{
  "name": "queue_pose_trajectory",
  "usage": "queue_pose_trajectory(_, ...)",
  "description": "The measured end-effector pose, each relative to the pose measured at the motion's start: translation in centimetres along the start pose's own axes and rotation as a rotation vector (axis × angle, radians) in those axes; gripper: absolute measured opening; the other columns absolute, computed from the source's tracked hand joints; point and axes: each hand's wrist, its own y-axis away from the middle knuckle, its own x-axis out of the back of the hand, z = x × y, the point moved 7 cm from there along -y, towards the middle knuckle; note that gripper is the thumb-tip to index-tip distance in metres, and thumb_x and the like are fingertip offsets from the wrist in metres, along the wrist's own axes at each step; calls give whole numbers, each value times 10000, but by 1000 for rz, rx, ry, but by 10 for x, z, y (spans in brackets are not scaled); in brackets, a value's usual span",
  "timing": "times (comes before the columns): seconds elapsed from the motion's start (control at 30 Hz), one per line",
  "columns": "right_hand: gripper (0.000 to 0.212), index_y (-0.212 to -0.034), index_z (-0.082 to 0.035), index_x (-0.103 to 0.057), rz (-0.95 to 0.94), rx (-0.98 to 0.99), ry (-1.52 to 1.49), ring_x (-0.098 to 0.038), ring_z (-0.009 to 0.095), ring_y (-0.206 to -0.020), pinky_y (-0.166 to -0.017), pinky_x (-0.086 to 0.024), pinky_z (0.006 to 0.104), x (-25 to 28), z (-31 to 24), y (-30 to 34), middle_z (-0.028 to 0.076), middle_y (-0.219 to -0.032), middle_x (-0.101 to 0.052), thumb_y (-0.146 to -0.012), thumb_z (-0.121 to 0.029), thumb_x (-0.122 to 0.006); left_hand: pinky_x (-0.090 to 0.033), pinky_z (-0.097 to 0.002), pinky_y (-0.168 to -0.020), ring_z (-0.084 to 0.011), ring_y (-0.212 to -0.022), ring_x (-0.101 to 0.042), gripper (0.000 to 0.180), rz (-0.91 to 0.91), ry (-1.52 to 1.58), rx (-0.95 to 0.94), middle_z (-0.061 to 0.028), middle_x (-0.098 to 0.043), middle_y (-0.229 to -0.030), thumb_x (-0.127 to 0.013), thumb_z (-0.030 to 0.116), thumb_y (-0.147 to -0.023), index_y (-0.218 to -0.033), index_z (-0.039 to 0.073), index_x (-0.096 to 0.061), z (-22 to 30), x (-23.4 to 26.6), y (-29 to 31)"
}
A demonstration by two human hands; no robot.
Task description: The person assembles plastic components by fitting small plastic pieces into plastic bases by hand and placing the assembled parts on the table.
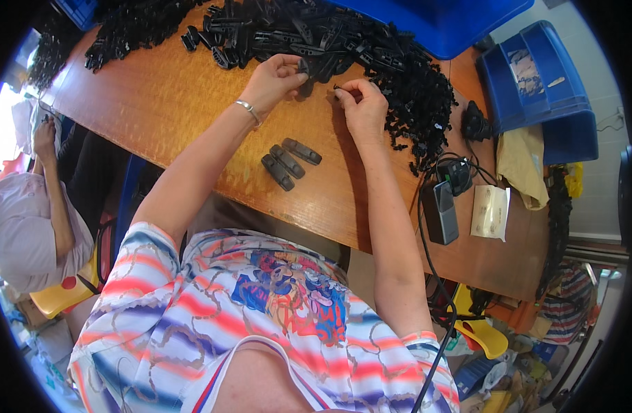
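Over the wooden table (219, 117), my left hand (266, 86) is closed on a black plastic part (303, 69), held between thumb and fingers in front of the heap. To its right, my right hand (364, 109) pinches a small black piece (337, 88), mostly covered by the fingertips. The two hands are a short way apart. Nearer to me lie several long black plastic parts (286, 161), side by side in a slanted group. Beyond my hands spreads a pile of similar long black parts (288, 34). A heap of small black pieces (423, 103) borders my right hand.
A blue bin (440, 24) stands at the back, and another blue bin (543, 89) at the right. A grey-black box (440, 213), a cable (420, 227), a pale packet (490, 212) and tan cloth-like material (521, 165) lie at the right. Another person (34, 220) sits at far left.
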Motion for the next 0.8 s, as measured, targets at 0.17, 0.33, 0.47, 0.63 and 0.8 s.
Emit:
queue_pose_trajectory(0.17,105,-940,-8,-748,-7,-66,-345,-723,204,-787,-717,-558,345,-1,-3,15,104,-913,-718,-866,-16,-823,-609,-236,-813,-99,-959,-719,496,-136,77,-5,-46,-724,-1097,-731,19,-997,-1452,44,-536,4,-11,39)
queue_pose_trajectory(0.33,98,-943,-9,-743,-56,-18,-327,-722,212,-790,-718,-559,345,-4,-26,39,112,-912,-719,-872,-2,-810,-607,-238,-835,-110,-952,-728,492,-260,-24,-24,-63,-728,-1103,-755,15,-961,-1420,24,-578,-10,-17,44)
queue_pose_trajectory(0.47,112,-933,-12,-734,-65,54,-239,-721,260,-808,-732,-560,358,-5,-34,48,123,-919,-709,-856,3,-814,-592,-347,-866,-208,-991,-722,353,-156,-641,-236,-103,-724,-1107,-786,77,-894,-1242,57,-732,0,-17,45)
queue_pose_trajectory(0.63,117,-936,-19,-740,-105,105,-145,-729,285,-826,-733,-564,373,-9,-37,52,122,-938,-720,-852,6,-817,-587,-376,-945,-268,-1043,-707,295,-36,-923,-404,-100,-696,-1126,-844,92,-868,-1157,70,-786,9,-14,48)
queue_pose_trajectory(0.8,120,-926,-22,-740,-108,103,-162,-729,282,-826,-728,-562,379,-12,-39,50,113,-931,-720,-845,14,-820,-577,-392,-965,-288,-1102,-699,317,-57,-884,-352,-108,-696,-1138,-856,125,-862,-1168,73,-787,7,-13,46)
